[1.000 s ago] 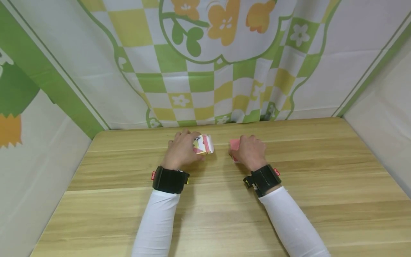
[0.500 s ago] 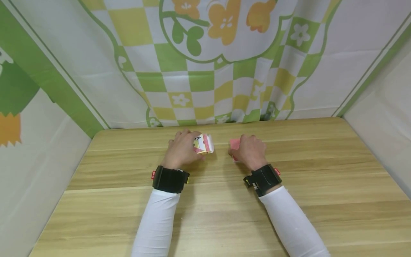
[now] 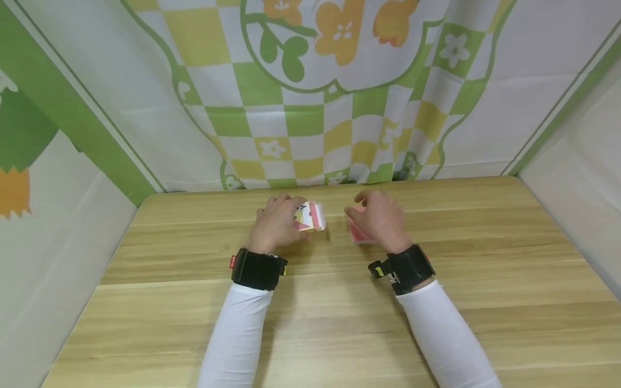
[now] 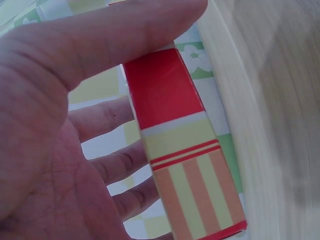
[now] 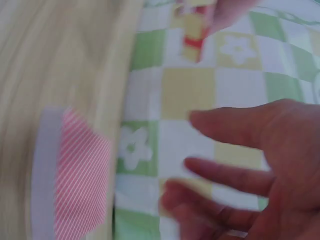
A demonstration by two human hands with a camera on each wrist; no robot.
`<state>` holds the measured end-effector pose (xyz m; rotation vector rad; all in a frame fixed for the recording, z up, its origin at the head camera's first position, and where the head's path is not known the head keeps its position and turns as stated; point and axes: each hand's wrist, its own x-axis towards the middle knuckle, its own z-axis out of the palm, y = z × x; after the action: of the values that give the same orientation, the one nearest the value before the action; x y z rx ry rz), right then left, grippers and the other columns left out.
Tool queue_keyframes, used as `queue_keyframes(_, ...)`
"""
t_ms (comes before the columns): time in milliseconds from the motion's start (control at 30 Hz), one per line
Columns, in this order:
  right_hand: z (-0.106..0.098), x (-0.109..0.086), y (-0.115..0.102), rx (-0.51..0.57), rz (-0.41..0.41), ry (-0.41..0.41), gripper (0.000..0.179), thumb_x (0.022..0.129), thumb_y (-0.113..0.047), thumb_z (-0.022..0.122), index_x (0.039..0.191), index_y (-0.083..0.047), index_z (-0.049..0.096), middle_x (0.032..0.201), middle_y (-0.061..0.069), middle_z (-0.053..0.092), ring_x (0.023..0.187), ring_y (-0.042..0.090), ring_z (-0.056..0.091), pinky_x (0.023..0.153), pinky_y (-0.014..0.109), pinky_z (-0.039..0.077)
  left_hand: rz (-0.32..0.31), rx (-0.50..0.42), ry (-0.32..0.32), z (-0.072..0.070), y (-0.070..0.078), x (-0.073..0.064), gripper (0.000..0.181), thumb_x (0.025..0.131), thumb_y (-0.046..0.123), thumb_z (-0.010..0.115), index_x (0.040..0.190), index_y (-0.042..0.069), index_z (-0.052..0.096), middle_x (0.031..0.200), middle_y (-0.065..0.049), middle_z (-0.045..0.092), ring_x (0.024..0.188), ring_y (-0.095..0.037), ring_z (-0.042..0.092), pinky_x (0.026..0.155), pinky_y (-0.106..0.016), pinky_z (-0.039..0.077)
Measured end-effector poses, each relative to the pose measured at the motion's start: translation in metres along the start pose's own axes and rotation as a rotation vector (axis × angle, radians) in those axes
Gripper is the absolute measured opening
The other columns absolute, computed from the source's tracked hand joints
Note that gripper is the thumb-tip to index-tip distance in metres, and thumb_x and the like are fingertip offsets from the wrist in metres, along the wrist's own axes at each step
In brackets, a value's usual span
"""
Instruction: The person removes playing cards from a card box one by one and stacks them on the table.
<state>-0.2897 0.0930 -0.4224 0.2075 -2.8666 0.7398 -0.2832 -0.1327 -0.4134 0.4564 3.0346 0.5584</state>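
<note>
My left hand point(image 3: 274, 223) grips a playing card box point(image 3: 311, 216) printed in white, yellow and red. An "A" shows on its upper face, and a white flap stands out at its right end. In the left wrist view the thumb lies across the top of the box's red and striped side point(image 4: 170, 92), with the other fingers behind it. To the right, a deck of red-patterned playing cards point(image 5: 82, 180) lies on the table. Over it hovers my right hand point(image 3: 380, 220), apart from the cards, fingers spread and holding nothing. It partly hides the deck in the head view.
Both hands work near the far edge of a wooden table point(image 3: 310, 323). A green, yellow and white checked curtain point(image 3: 271, 124) hangs right behind that edge. White cloth walls point(image 3: 582, 140) enclose the left and right sides.
My right hand has let go of the card deck and lifted off it, its fingers now parted. The left hand and the box have stayed nearly still.
</note>
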Motion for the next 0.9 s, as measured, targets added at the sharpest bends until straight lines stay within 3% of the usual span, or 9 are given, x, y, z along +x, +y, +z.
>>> queue_keyframes(200,0.000,0.002,-0.012,0.274,-0.228,0.021,0.013,0.083,-0.027,0.065,0.090,-0.015,0.067,0.079,-0.007,0.061,0.068,0.011,0.054,0.060,0.028,0.042,0.020,-0.012,-0.017,0.000,0.005,-0.001,0.079,0.060,0.038,0.082,0.129,0.018,0.051,0.116,-0.004,0.047,0.106,-0.027,0.041,0.087,-0.055,0.032)
queue_keyframes(367,0.008,0.003,-0.018,0.404,-0.292,-0.055,0.010,0.082,-0.019,0.065,0.090,-0.013,0.069,0.078,-0.008,0.062,0.067,0.012,0.055,0.057,0.028,0.043,0.044,-0.007,-0.018,0.001,0.009,-0.001,0.077,0.060,0.036,0.082,0.128,0.018,0.052,0.113,-0.003,0.048,0.106,-0.026,0.041,0.085,-0.052,0.033)
queue_keyframes(633,0.015,0.002,-0.020,0.345,-0.231,-0.125,0.007,0.082,-0.026,0.067,0.083,-0.019,0.068,0.074,-0.011,0.061,0.062,0.012,0.054,0.054,0.028,0.042,0.064,0.006,-0.015,0.002,0.012,-0.001,0.076,0.060,0.037,0.081,0.129,0.020,0.051,0.114,-0.002,0.048,0.108,-0.025,0.040,0.084,-0.051,0.033)
queue_keyframes(900,0.018,0.001,-0.019,0.364,-0.108,-0.138,0.019,0.077,-0.036,0.070,0.074,-0.018,0.065,0.067,-0.006,0.060,0.060,0.014,0.054,0.053,0.029,0.041,0.134,-0.004,0.015,0.001,0.015,0.000,0.075,0.060,0.039,0.081,0.127,0.021,0.053,0.114,0.002,0.049,0.105,-0.021,0.041,0.081,-0.046,0.034)
